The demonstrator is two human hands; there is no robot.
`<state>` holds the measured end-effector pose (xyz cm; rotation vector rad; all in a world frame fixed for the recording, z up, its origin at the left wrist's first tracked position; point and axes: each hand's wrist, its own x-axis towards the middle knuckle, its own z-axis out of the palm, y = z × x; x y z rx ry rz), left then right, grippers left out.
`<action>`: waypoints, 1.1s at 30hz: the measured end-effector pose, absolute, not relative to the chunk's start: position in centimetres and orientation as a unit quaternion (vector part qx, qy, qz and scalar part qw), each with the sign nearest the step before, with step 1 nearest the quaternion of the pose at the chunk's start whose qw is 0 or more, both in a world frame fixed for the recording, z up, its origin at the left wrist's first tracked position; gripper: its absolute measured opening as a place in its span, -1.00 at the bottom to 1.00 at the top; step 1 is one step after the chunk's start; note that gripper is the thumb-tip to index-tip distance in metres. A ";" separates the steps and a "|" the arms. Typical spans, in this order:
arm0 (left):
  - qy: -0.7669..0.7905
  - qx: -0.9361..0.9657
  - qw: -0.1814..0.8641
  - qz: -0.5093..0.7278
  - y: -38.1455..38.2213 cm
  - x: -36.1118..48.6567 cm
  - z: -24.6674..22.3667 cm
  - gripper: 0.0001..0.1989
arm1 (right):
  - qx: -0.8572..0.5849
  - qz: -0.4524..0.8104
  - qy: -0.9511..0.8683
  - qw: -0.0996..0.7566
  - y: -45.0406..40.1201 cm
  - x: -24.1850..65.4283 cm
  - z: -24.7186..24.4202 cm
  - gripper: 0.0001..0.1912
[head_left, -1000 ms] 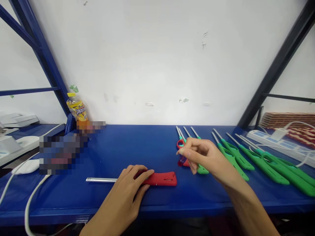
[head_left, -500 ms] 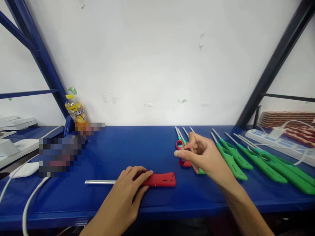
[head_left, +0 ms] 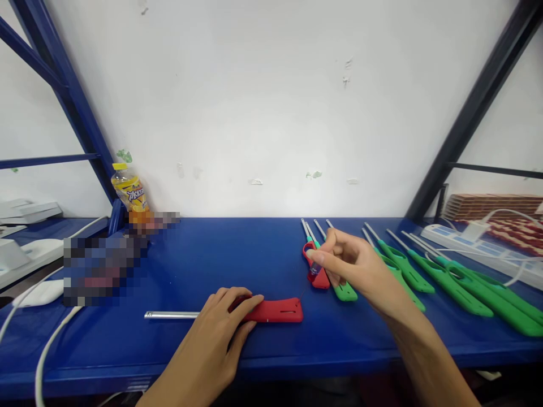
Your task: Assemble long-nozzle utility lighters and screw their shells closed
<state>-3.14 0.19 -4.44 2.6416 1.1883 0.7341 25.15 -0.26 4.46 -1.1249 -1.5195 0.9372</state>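
My left hand (head_left: 227, 325) rests over a red long-necked lighter (head_left: 280, 310), its fingers holding the handle against the blue table. The lighter lies flat, with its metal tube pointing left and a small hole at the handle's right end. A fine dark line, perhaps a thread, rises from that hole. My right hand (head_left: 345, 257) is raised, thumb and forefinger pinched on a small, dark, see-through piece (head_left: 314, 269) that I cannot name. Behind that hand lie another red lighter (head_left: 321, 278) and a green lighter (head_left: 347, 292), both partly covered.
Several green lighters (head_left: 470, 299) lie in a row on the right, tubes towards the wall. A white power strip (head_left: 458, 240) with cables is beyond them. At the left stand a drink bottle (head_left: 131, 192) and a blurred-out object (head_left: 104, 271); white cables run there.
My right hand's fingertips have shifted slightly, and the small piece in the pinch shows more clearly. My left hand and its lighter stay put.
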 end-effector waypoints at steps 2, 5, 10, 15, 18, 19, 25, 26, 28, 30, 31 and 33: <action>0.397 0.881 0.076 0.247 0.2 -3.2 -4.6 -0.61 | -0.445 0.411 -0.629 0.487 -0.2 25.2 4.3 -0.61; 0.395 0.881 0.077 0.249 0.4 -3.2 -4.7 -0.61 | -0.401 0.465 -0.652 0.445 -0.1 25.6 4.0 -0.72; 0.394 0.881 0.077 0.250 0.4 -3.2 -4.8 -0.63 | -0.378 0.477 -0.668 0.428 0.0 26.1 4.1 -0.59; 0.395 0.880 0.075 0.252 0.2 -3.1 -4.5 -0.61 | -0.404 0.466 -0.656 0.435 0.0 25.8 4.2 -0.63; 0.393 0.881 0.069 0.255 0.2 -3.1 -4.4 -0.60 | -0.428 0.456 -0.639 0.448 0.0 25.6 4.1 -0.65; 0.392 0.881 0.066 0.257 0.2 -3.1 -4.4 -0.60 | -0.433 0.452 -0.634 0.454 0.0 25.5 4.1 -0.62; 0.389 0.881 0.063 0.261 0.3 -3.1 -4.5 -0.60 | -0.395 0.476 -0.646 0.446 0.0 25.7 3.9 -0.70; 0.390 0.881 0.062 0.261 0.3 -3.1 -4.5 -0.60 | -0.383 0.486 -0.654 0.435 0.0 25.8 3.9 -0.66; 0.390 0.881 0.062 0.259 0.3 -3.1 -4.4 -0.60 | -0.369 0.497 -0.663 0.420 0.1 25.9 3.9 -0.57; 0.391 0.881 0.063 0.258 0.2 -3.0 -4.3 -0.60 | -0.379 0.492 -0.662 0.420 0.0 25.9 4.0 -0.55; 0.391 0.882 0.065 0.257 0.2 -3.0 -4.2 -0.60 | -0.390 0.484 -0.658 0.425 0.0 25.8 4.1 -0.57; 0.393 0.881 0.067 0.255 0.2 -3.0 -4.2 -0.59 | -0.419 0.463 -0.647 0.439 -0.2 25.5 4.3 -0.63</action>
